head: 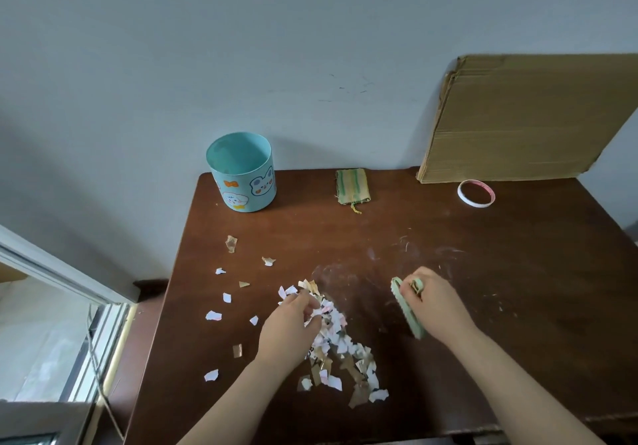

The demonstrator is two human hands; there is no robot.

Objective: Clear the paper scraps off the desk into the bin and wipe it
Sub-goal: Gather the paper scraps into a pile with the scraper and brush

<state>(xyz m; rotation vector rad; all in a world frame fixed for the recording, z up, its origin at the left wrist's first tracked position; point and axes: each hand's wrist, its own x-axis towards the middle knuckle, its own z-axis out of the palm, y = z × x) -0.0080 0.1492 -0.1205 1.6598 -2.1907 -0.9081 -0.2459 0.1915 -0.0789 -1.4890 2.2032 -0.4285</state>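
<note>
A heap of white, pink and brown paper scraps [345,358] lies on the dark brown desk [483,341], with loose scraps [213,315] scattered to its left. My left hand [293,327] has its fingers curled into the top of the heap, gripping scraps. To the right of the heap, my right hand [438,306] grips a pale green brush [407,310] held on edge on the desk. A teal bin [241,172] with cartoon stickers stands open at the back left. A folded green-striped cloth [352,187] lies at the back middle.
A sheet of cardboard [531,116] leans on the wall at the back right, with a roll of tape [476,193] in front of it. Dusty smears mark the desk's middle. A window frame [69,292] is at the left, beyond the desk's edge.
</note>
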